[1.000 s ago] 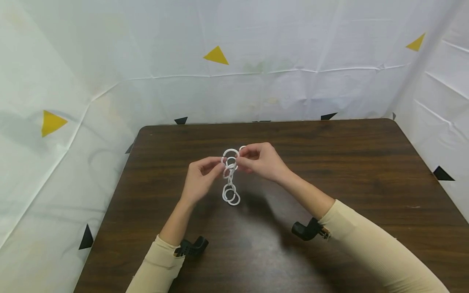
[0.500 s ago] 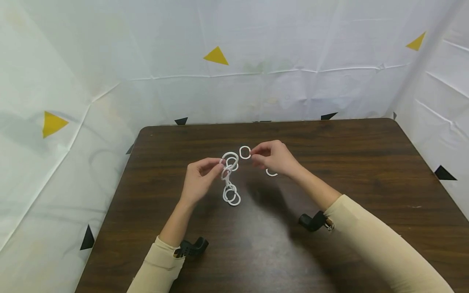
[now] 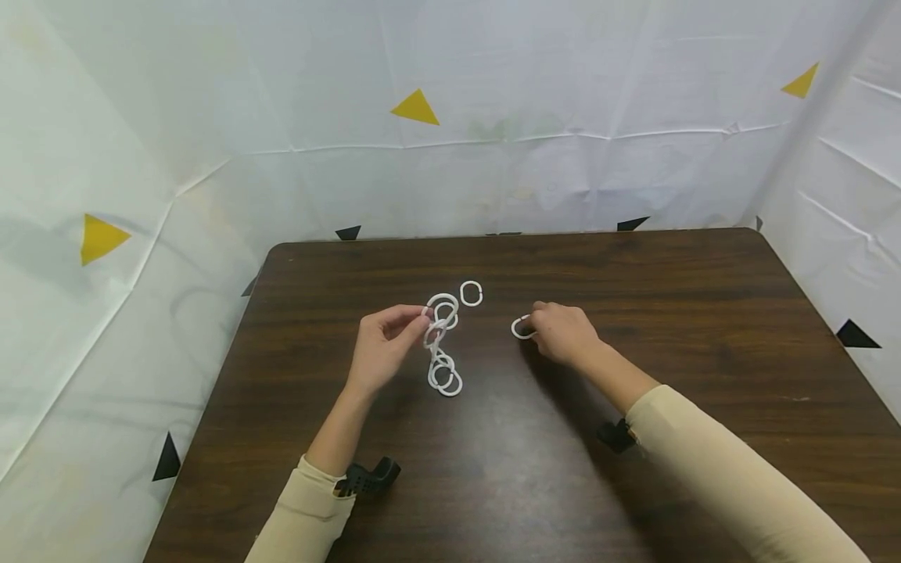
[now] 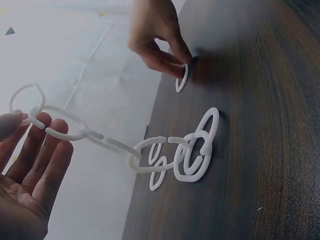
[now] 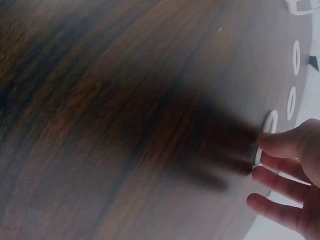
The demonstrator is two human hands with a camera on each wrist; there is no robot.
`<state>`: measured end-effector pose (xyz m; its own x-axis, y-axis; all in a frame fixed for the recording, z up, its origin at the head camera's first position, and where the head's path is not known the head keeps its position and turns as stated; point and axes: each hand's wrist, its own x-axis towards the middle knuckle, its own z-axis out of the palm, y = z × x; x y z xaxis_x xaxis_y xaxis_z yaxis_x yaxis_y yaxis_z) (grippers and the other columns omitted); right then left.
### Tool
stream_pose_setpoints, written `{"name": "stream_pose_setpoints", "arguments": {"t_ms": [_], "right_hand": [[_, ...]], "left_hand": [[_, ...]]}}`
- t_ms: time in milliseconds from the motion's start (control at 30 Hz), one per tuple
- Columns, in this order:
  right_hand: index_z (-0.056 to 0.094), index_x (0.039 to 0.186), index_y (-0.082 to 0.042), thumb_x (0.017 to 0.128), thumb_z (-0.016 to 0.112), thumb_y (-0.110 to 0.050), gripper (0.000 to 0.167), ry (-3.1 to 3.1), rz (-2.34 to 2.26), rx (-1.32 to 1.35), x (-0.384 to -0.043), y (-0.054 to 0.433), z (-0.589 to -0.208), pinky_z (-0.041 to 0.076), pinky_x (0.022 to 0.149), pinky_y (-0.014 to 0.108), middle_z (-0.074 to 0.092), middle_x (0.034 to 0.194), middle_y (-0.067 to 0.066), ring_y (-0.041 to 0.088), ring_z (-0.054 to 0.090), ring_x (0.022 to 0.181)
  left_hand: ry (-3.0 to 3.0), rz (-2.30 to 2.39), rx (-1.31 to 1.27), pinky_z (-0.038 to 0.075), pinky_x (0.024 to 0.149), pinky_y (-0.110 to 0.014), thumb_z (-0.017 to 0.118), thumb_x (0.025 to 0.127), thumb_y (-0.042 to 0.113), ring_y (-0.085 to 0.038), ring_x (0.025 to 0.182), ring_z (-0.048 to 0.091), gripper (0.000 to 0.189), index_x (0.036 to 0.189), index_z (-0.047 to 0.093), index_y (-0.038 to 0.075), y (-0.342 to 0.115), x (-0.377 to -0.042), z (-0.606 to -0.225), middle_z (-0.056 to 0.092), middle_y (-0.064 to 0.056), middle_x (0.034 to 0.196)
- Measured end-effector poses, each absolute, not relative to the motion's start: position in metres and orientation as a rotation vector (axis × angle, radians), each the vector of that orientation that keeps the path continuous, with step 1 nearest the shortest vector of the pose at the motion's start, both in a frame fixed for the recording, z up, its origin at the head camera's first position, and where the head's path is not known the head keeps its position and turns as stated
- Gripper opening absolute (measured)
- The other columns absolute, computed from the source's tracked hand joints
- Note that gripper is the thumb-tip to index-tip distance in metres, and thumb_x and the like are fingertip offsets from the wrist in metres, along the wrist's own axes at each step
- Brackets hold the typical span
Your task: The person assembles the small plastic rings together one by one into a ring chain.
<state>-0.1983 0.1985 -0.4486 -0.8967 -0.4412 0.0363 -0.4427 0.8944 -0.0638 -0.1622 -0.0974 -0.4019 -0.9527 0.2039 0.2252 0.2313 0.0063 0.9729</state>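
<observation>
My left hand pinches the top link of a chain of white plastic links between thumb and fingers. The chain hangs down, its lower links bunched at the tabletop in the left wrist view. To the right, my right hand reaches down to the table and pinches a single white plastic link between thumb and fingertips. Part of that link is hidden by the fingers in the head view. The links have small gaps in their rings.
Beyond the chain, a loose white link lies on the dark wood table. Another loose link shows in the right wrist view. White sheeting with yellow and black triangles surrounds the table's back and sides.
My right hand has left the chain, moved right and down to the table, and taken hold of a loose link there. My left hand stays nearly still with the chain.
</observation>
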Motion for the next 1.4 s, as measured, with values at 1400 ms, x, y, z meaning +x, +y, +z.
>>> {"name": "stream_pose_setpoints", "arguments": {"t_ms": [1400], "right_hand": [[0.072, 0.104, 0.002, 0.093, 0.069, -0.012, 0.019, -2.536, 1.708, 0.507, -0.186, 0.140, -0.360, 0.060, 0.064, 0.034, 0.071, 0.083, 0.014, 0.020, 0.070, 0.067]], "left_hand": [[-2.254, -2.089, -0.464, 0.060, 0.072, -0.042, 0.070, 0.091, 0.006, -0.029, 0.081, 0.068, 0.020, 0.107, 0.071, -0.007, -0.103, -0.172, -0.425, 0.071, -0.019, 0.099]]}}
